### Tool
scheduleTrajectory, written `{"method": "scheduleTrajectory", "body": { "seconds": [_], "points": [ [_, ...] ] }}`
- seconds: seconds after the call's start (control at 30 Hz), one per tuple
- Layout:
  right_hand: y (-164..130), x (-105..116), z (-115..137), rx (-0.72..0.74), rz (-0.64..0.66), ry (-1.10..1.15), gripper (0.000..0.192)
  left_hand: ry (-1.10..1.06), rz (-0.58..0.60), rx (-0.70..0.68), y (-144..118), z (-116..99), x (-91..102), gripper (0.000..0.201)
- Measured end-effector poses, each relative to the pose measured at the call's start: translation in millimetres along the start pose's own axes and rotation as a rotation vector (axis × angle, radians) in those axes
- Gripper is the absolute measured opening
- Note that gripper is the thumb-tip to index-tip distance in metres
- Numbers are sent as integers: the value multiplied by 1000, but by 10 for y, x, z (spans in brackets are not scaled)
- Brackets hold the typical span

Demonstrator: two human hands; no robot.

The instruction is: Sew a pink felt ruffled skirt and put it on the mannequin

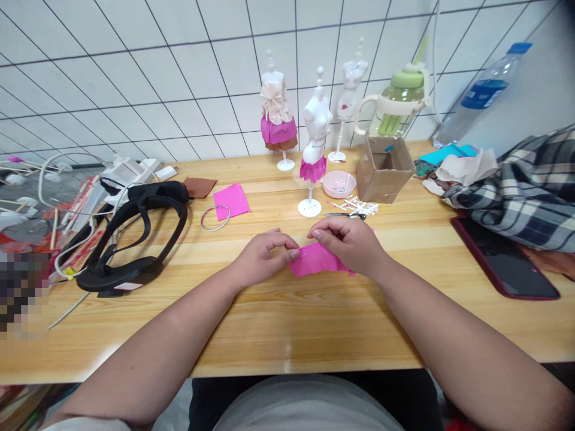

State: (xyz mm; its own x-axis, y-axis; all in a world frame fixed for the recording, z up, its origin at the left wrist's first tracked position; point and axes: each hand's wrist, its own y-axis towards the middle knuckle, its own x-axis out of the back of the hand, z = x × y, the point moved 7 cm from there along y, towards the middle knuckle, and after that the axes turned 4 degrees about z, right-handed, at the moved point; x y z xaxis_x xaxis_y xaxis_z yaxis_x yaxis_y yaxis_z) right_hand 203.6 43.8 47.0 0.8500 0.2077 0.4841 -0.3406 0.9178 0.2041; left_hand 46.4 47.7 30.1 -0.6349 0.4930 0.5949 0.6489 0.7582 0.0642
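Observation:
A strip of bright pink crepe paper [320, 261] is stretched between my two hands, just above the wooden table. My left hand [266, 256] pinches its left end between thumb and fingers. The upper right edge is held in the closed fingers of my right hand [348, 242], which covers part of the strip. Beyond my hands stands a small white mannequin [317, 120] with a ruffled pink piece [313, 170] around its hips. Scissors [354, 215] and white paper strips [359, 206] lie close behind my right hand.
Behind are a dressed mannequin [278, 114], a bare mannequin [351, 90], a pink bowl [336, 191], a cardboard box [381, 179] and a green-lidded jug [398, 102]. A black headset strap [179, 209], pink paper [237, 200] and a bracelet [204, 225] lie left; a phone [507, 263] lies right.

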Motion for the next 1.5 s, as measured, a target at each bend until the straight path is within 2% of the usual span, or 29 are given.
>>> {"method": "scheduleTrajectory", "body": {
  "seconds": [0.4, 0.6, 0.73, 0.9, 0.97, 1.1, 1.3, 1.4, 1.5],
  "points": [
    [9, 82, -76, -59, -31, -5, 23, -4, -47, 49, -10, 81, 33, 26],
    [43, 109, -182, -84, -22, -73, 23, -57, -78, 143, -7, 182, 63, 29],
    [61, 73, -234, -81, 130, -105, 26, -42, -65, 196, -8, 257, 124, 31],
    [22, 11, -376, -112, 454, -25, 28, -69, 16, 299, -49, 440, 279, 35],
    [22, 28, -483, -152, 495, 30, 29, -53, 31, 338, -69, 519, 362, 36],
    [67, 102, -658, -195, 426, 112, 28, -6, 38, 357, -84, 618, 483, 36],
    [35, 105, -874, -427, 366, 287, 23, -1, -1, 382, -79, 689, 560, 40],
    [44, 95, -866, -437, 341, 326, 17, 6, -10, 401, -79, 688, 580, 42],
    [89, 148, -852, -417, 234, 275, 18, 4, 38, 438, -89, 704, 556, 42]
  ]
}}
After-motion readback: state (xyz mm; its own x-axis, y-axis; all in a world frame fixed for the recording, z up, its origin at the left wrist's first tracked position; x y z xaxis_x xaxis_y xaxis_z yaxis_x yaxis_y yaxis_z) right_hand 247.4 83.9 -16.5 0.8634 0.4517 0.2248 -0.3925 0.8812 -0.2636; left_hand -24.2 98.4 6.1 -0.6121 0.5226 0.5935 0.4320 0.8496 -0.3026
